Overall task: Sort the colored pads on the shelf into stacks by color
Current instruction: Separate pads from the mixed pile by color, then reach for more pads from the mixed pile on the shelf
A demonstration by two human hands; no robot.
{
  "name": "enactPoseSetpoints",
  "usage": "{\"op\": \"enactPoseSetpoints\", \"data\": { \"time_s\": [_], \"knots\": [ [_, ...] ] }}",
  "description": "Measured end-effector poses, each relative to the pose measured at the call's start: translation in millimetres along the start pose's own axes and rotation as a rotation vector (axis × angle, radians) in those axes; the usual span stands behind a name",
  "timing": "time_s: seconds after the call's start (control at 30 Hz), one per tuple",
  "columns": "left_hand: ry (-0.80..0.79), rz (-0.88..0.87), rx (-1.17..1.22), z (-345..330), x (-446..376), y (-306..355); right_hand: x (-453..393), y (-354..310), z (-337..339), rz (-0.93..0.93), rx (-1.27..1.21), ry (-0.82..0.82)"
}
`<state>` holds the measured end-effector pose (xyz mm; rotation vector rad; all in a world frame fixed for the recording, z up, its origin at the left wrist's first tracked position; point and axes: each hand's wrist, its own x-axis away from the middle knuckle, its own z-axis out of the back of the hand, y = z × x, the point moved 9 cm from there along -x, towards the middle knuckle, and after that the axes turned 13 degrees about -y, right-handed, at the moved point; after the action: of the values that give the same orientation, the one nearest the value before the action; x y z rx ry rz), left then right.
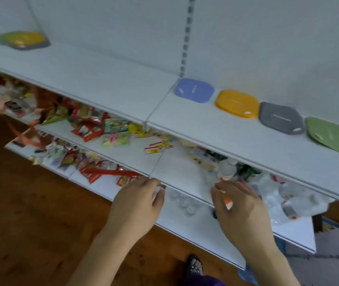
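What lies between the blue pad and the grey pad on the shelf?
The yellow pad stack lies between the blue pad and the grey pad, in the head view.

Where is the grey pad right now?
On the top shelf at right, the grey pad lies between the yellow pads and the green pad.

On the top white shelf (106,87), four stacks of pads sit in a row at right: blue pads (194,90), orange pads (236,103), grey pads (280,118) and green pads (331,136). A mixed pile (21,39), yellow over grey, lies far left. Below, the left hand (141,205) and right hand (239,205) hover, fingers loosely curled, over lower shelves strewn with snack packets (86,124).
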<state>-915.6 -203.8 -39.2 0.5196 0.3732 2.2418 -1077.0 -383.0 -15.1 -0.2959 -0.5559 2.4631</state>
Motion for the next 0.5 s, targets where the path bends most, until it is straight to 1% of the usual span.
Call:
{"op": "enactPoseSetpoints", "data": {
  "time_s": [0.1, 0.23, 0.5],
  "knots": [
    [0.056, 0.119, 0.015, 22, 23, -55, -11, -70, -35, 0.127, -0.014, -0.093],
    [0.113, 0.227, 0.047, 49, 38, -116, -35, -145, -72, 0.288, -0.013, -0.196],
    [0.216, 0.396, 0.006, 114, 30, -218, -119, -263, -135, 0.543, -0.081, -0.157]
  ]
}}
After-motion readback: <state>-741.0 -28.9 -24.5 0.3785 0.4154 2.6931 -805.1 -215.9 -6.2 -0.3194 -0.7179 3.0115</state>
